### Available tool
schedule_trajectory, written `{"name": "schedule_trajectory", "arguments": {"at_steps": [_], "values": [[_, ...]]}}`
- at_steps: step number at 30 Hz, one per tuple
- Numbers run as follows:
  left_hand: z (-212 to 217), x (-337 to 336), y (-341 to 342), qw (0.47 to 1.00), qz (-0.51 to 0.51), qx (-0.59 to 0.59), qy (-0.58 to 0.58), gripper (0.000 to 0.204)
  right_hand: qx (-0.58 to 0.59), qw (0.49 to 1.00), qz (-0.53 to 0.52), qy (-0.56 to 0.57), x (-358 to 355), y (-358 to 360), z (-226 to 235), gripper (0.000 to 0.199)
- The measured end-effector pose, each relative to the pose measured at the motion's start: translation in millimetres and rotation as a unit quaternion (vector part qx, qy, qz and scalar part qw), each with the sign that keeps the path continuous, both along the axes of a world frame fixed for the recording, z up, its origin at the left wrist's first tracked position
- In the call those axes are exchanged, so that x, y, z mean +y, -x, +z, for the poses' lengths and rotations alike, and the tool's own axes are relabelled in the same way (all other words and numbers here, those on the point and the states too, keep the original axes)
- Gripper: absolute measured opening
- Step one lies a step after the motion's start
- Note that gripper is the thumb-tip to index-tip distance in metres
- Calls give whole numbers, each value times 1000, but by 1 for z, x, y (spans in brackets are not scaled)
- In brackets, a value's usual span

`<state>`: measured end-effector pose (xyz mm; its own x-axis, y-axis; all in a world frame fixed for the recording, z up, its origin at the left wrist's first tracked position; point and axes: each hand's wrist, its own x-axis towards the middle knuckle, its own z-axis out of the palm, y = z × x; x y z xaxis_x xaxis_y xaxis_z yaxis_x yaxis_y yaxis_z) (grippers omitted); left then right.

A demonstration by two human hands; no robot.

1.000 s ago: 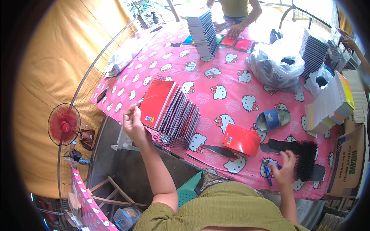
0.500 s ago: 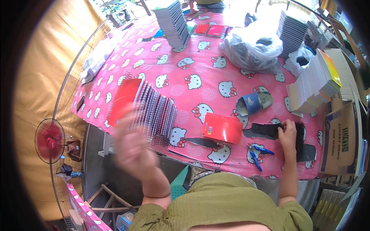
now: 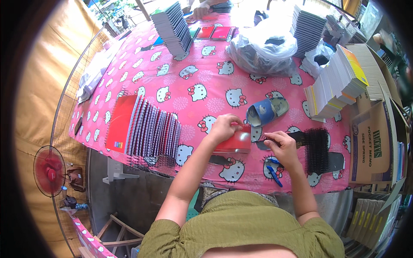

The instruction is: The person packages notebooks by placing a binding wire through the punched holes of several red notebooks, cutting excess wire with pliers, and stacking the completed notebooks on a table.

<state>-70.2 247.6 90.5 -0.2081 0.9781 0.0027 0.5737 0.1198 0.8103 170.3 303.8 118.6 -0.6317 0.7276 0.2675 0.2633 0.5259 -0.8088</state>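
**Coil meets notebook**

Left hand (image 3: 223, 127) pins the red notebook (image 3: 234, 141) at the near table edge; right hand (image 3: 279, 144) pinches a black coil (image 3: 297, 136) just right of it; binding looks underway; next, line coil with the punched edge; finished stack (image 3: 146, 127) sits left

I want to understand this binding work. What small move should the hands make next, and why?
Probably bring the black spiral strip in the right hand to the right edge of the red notebook. The left hand already pins that notebook flat on the pink tablecloth, and the strip's tip lies just beside its edge.
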Motion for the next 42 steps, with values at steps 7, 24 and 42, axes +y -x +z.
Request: {"name": "schedule_trajectory", "arguments": {"at_steps": [7, 24, 42], "values": [[41, -55, -18, 971, -7, 158, -178, 12, 41, 990, 16, 136, -7, 5, 11, 20], [40, -60, -44, 936, 137, 232, -226, 19, -37, 990, 127, 43, 13, 36, 16, 15], [28, -60, -38, 955, 146, 151, -208, 20, -107, 986, 51, -120, -14, 55, 26, 26]]}}
